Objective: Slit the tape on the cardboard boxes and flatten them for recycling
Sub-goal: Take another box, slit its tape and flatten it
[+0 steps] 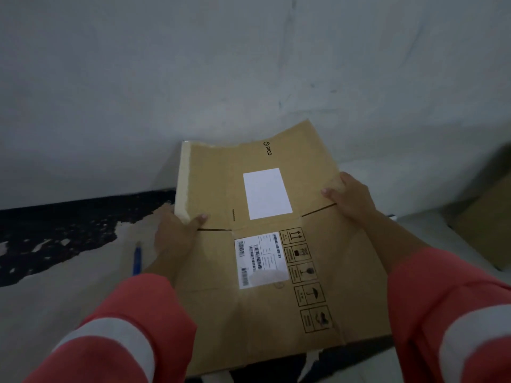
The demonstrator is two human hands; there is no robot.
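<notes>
A brown cardboard box [326, 261], collapsed flat, fills the middle of the head view, held up off the floor. It carries a blank white label, a barcode label and a column of handling symbols. My left hand [177, 233] grips its left edge, thumb on top near the flap slit. My right hand [351, 197] grips the right edge at the other slit. The far flaps tilt upward toward the wall, with pale tape along the left flap's edge. A blue pen-like tool [137, 258] lies on the floor just left of my left hand.
A grey wall [193, 78] rises right behind the box. The floor [69, 272] has a dark, flaking patch at the left. Another cardboard box [486, 225] stands at the right edge. Both my sleeves are pink with a white band.
</notes>
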